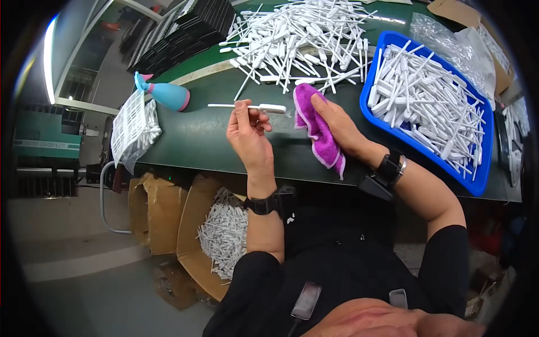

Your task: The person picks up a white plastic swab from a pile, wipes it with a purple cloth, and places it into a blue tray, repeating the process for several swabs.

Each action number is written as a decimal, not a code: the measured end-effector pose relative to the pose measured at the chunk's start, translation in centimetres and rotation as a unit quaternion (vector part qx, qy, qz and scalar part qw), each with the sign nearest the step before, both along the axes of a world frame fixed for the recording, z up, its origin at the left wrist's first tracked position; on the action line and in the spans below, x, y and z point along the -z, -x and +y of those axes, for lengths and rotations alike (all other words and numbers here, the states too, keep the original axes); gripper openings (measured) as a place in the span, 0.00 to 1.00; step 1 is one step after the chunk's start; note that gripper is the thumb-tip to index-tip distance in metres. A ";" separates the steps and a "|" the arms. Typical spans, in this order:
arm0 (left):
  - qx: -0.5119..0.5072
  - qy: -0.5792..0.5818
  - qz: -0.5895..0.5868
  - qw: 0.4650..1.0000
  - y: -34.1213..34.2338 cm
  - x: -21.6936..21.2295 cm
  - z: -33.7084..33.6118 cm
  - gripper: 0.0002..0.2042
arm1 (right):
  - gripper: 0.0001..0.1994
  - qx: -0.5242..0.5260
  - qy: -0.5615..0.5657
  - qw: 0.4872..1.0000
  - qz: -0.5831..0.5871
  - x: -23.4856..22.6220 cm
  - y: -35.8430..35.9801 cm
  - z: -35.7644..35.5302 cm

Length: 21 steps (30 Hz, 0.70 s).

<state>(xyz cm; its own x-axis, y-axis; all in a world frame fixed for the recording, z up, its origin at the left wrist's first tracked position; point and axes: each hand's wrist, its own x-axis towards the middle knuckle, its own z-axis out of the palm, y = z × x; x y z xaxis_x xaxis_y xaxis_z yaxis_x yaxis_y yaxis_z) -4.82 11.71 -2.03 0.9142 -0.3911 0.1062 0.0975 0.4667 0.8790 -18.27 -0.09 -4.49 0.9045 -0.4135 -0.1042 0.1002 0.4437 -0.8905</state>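
My left hand (251, 140) pinches a white plastic stick (273, 108) between thumb and fingers, above the green table. It lies nearly level, its thin stem pointing left and its wider, flat-sided head pointing right. In my right hand (343, 128) is a bunched purple cloth (319, 137) with a pale edge, hanging down just right of the stick's head. Cloth and stick are apart. Beyond both hands spreads a large loose pile of similar white sticks (297, 42). More of them fill a blue tray (486, 157) to the right of my right hand.
A light-blue and pink spray bottle (168, 96) lies at the left, by a bag of white pieces (135, 126). Stacked black trays (179, 35) stand behind. Below the table edge is a cardboard box (193, 230) of sticks. Clear plastic wrap (452, 48) lies beyond the blue tray.
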 end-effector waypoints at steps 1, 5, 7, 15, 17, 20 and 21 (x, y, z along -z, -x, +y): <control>0.011 0.008 0.008 1.000 0.1 0.0 0.1 0.11 | 0.21 -0.004 -0.001 1.000 0.002 -0.2 -0.2 0.2; 0.023 -0.031 -0.018 0.999 0.7 0.6 0.0 0.12 | 0.21 -0.015 -0.046 0.999 -0.016 -0.3 0.0 0.8; 0.067 -0.059 -0.039 0.995 2.0 1.0 -0.2 0.13 | 0.21 -0.064 0.010 0.997 -0.029 -0.2 0.1 0.7; 0.300 -0.113 -0.078 0.944 2.6 1.3 0.3 0.16 | 0.19 -0.016 -0.053 0.996 -0.069 1.0 -0.4 0.1; 0.350 -0.164 -0.083 0.919 3.3 1.5 0.7 0.16 | 0.18 0.017 -0.075 0.995 -0.065 1.0 -0.2 -0.3; 0.375 -0.230 -0.069 0.895 3.2 1.6 1.2 0.16 | 0.16 -0.032 -0.107 0.990 -0.088 -0.4 0.0 0.0; 0.385 -0.263 -0.063 0.883 3.1 1.6 1.5 0.16 | 0.16 -0.028 -0.109 0.990 -0.089 -0.3 -0.3 0.2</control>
